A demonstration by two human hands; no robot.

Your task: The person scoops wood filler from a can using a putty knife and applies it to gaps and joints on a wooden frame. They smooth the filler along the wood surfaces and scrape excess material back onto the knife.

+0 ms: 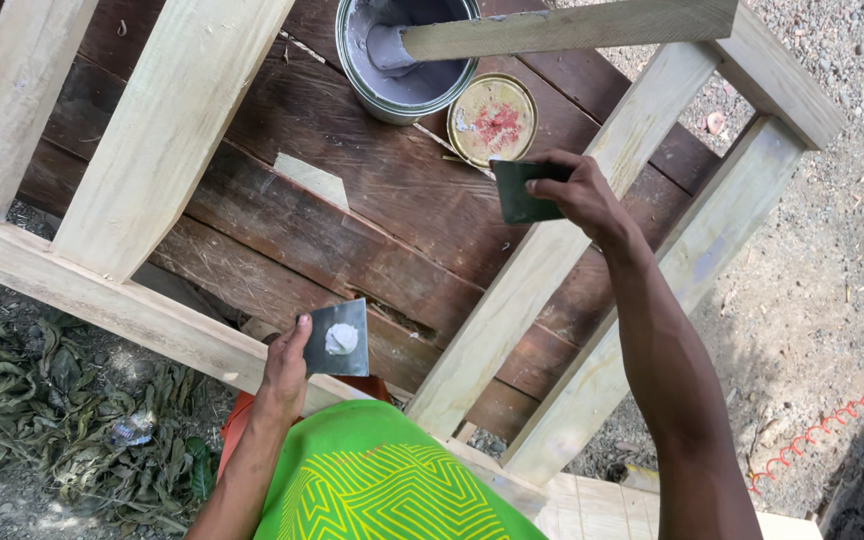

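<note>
1. Your left hand [284,368] grips a small metal plate [338,338] by its left edge, thumb laid along the side; a dab of pale putty [341,339] sits on the plate's face.
2. Your right hand [580,192] is clenched on a dark flat scraper [519,190], held just above a slanted slat of the pale wooden frame [167,130], well apart from the plate.
3. An open tin of grey filler [407,62] stands on the dark brown planks [392,190] beyond the frame, with a wooden stick [562,25] resting in it.
4. The tin's round yellow lid [492,119], smeared with red, lies just beside the tin and near your scraper.
5. Dry leaves [62,400] lie on the ground at your left; gravel [832,230] spreads at your right.
</note>
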